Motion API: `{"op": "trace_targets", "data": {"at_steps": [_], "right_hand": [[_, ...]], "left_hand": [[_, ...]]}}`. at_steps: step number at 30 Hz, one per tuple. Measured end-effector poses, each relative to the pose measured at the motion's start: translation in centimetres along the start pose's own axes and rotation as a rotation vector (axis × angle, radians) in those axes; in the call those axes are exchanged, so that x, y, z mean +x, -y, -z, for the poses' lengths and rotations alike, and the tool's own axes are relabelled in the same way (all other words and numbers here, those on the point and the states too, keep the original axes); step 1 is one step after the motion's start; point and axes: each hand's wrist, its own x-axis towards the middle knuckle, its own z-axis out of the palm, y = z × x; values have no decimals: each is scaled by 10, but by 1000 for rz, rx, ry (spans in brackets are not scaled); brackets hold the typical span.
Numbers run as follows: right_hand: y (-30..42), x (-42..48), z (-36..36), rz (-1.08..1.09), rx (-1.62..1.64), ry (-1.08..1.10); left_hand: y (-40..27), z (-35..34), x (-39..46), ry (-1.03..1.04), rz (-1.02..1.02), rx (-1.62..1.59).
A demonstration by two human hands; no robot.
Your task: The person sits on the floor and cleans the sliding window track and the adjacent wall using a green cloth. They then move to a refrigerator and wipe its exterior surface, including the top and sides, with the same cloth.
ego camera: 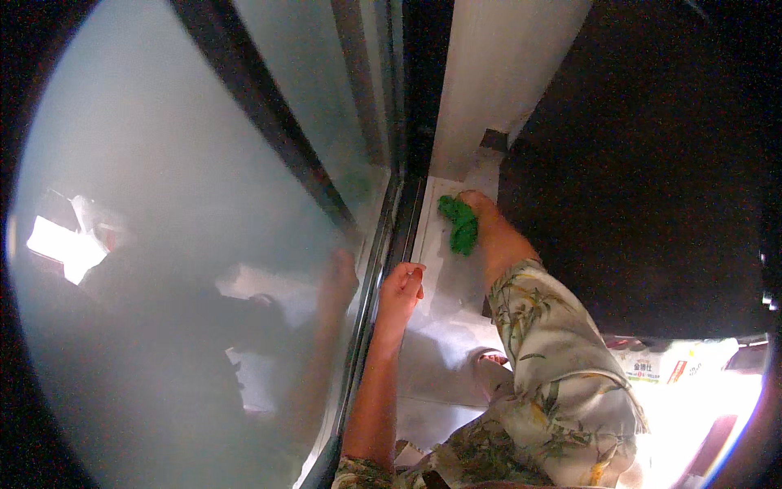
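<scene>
My right hand (479, 203) grips a crumpled green cloth (464, 229) low over the pale floor strip (443, 275), at the far end of the narrow gap. Part of the hand is hidden behind the cloth and wrist. My left hand (403, 285) is curled in beside the black frame (394, 226) of a large glass panel (183, 183). No object shows in its fingers; whether they touch the frame is unclear. The glass is hazy and mirrors my left arm and a dark outline.
A dark, flat-sided object (635, 183) bounds the gap on the right. Behind the gap rises a pale wall (507, 61) with a small dark patch (495, 140) near its foot. A foot in footwear (492, 359) stands below. Printed packaging (647, 360) lies at lower right, by bright glare.
</scene>
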Motion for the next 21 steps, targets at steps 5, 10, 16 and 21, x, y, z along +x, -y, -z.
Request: {"op": "trace_targets", "data": {"at_steps": [5, 10, 16, 21], "right_hand": [[2, -14, -46, 174, 425, 405], [-51, 16, -46, 69, -182, -347], [-29, -89, -69, 97, -146, -475], [-62, -123, -85, 1, -638, -461]], "left_hand": [[4, -2, -6, -43, 99, 28], [52, -1, 0, 50, 276, 162], [80, -11, -11, 130, 398, 160], [80, -35, -54, 78, 520, 165]]}}
